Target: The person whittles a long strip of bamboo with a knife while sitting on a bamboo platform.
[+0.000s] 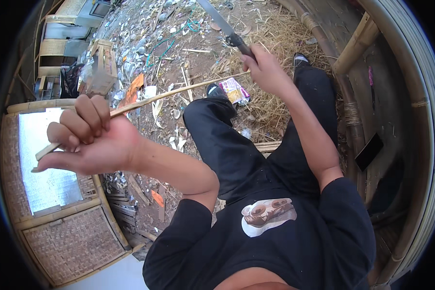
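Two hands are busy here. The left hand (84,137) is curled tight around one end of a thin bamboo strip (174,94), which runs up and across to the right hand (266,70). That hand is clenched on the dark handle of a long knife (222,26), blade pointing away, near the strip's far end. Below lie black trousers (241,145), littered ground (169,43) with bamboo shavings, and a woven bamboo bench (67,241).
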Available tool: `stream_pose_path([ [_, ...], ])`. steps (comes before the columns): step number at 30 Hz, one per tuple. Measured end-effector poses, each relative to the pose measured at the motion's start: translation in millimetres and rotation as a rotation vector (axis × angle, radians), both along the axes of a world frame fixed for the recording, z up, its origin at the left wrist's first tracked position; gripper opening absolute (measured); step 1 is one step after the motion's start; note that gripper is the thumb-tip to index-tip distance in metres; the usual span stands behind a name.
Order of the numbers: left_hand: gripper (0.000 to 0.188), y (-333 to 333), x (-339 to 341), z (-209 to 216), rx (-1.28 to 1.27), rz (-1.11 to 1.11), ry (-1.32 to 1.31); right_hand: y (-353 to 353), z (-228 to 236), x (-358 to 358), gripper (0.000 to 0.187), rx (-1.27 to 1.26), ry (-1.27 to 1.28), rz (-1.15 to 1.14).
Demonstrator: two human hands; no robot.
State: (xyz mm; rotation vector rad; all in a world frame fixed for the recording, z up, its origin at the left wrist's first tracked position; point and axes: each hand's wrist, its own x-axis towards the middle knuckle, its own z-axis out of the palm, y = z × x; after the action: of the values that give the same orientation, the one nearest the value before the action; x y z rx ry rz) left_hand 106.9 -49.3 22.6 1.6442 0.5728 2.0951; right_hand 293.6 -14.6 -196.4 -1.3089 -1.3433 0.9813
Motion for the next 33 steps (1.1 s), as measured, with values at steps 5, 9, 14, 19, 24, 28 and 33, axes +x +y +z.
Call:
stream_pose_path([
  [5, 0.057, -0.2, -10.9, -10.2, 0.077, -0.301, -0.027, -33.5, 31.1, -4.7, 0.016, 0.265, -0.053, -0.057],
  [9, 0.055, 6.3, -12.1, -12.3, 0.144, -0.473, -0.074, -46.5, 41.5, -4.1, 0.013, 0.324, 0.053, -0.185],
  [14, 0.054, 9.1, -12.8, -15.0, 0.156, -0.402, -0.057, -57.9, 51.5, -24.7, 0.020, 0.526, 0.096, -0.253],
  [19, 0.054, 10.9, -12.8, -13.1, 0.185, -0.253, -0.046, -63.6, -11.5, -55.8, 0.015, 0.321, 0.032, -0.230],
  [24, 0.055, 9.6, -11.2, -15.3, 0.182, -0.213, -0.073, -65.4, -38.7, -48.6, 0.017, -0.213, -0.398, -0.016],
  [28, 0.058, 9.3, -8.0, -11.6, 0.136, -0.091, -0.012, -66.0, 16.8, -40.9, 0.013, 0.110, -0.119, -0.235],
  [33, 0.059, 12.8, -2.8, -11.4, 0.137, -0.132, -0.042, -77.9, -12.6, -56.7, 0.017, 0.170, 0.060, -0.355],
])
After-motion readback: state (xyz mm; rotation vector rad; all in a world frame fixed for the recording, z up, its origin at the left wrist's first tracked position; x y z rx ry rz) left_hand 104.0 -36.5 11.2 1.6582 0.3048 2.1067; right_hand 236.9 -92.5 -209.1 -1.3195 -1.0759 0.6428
